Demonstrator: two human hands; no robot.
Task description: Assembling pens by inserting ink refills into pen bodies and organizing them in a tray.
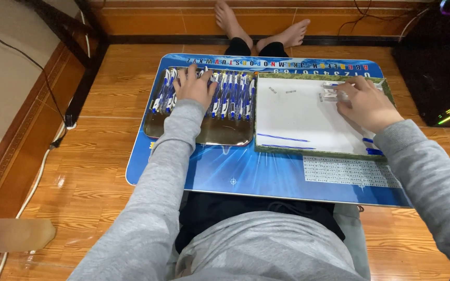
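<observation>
two hands are at work over a blue lap tabletop [246, 174]. the left hand [194, 86] lies flat, palm down, on a row of blue-and-white pens [230, 96] packed side by side in a shiny metal tray [220, 136]; its fingers are spread and resting on the pens, not visibly closed round any one of them. each pen's long axis runs away from the person, toward the far edge of the tabletop, so the hand's fingers lie along the pens rather than across them. pens sit directly under the palm and on both sides of it (more to its right than its left).

the right hand [368, 104] is at the far right corner of a white tray [303, 122] with a green rim. its fingers are curled in a narrow grip about a small pale bundle [334, 93], seemingly white pen parts, though too small to tell for sure. the bundle pokes out leftward from the fingertips.

several loose bits lie on the white tray: thin blue refills [282, 138] lying crosswise near the front rim, blue caps [373, 151] by the right wrist, and tiny grey pieces [290, 91] near the far edge. the pens are well apart from the right hand; the left is plainly the nearer.
</observation>
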